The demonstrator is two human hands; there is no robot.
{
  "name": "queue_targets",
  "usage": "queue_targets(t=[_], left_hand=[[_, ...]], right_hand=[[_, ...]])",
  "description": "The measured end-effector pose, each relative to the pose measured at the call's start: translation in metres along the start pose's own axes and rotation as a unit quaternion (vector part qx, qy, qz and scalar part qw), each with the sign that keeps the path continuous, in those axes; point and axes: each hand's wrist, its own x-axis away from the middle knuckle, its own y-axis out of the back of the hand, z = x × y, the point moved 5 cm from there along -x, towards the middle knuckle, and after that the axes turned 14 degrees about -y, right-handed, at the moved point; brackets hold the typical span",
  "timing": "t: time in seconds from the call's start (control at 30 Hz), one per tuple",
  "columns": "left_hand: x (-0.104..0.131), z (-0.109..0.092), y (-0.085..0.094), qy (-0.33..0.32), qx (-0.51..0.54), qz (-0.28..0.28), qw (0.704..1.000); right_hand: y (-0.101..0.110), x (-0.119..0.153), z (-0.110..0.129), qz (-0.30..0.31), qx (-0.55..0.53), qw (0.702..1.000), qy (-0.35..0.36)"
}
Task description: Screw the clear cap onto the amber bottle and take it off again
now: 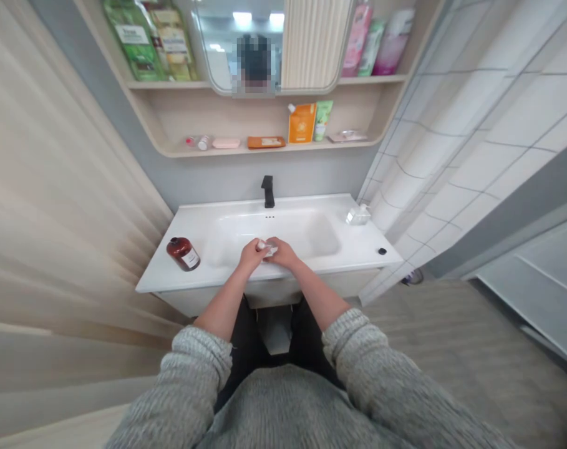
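Left hand (251,256): your fingers pinch the small clear object (271,251);
Right hand (284,253): your fingers curl at its right end;
Object: between both, equally near, above the basin (314,237); long axis seems left-to-right.

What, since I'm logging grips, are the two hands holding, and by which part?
The left hand and right hand hold a small whitish item between them; which part each grips is too small to tell.
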Motion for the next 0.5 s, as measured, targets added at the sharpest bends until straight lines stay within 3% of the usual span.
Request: queue_targets(t=[0.1, 0.37, 0.5], left_hand=[[0.0005, -0.002, 0.0024, 0.004, -0.018, -0.016, 1.0], [0.001, -0.0044, -0.0013, 0.002, 0.026, 0.011, 1.0], [0.0019, -0.0034, 0.0056, 0.025, -0.033, -0.045, 0.998]], right_hand=[[-0.0005, 0.0015, 0.0009, 0.002, 0.002, 1.0, 0.003], [0.0023, -0.0013, -0.0008, -0.014, 0.001, 1.0, -0.02], [0.002, 0.0005, 0.0021, -0.006, 0.0, 1.0, -0.015]])
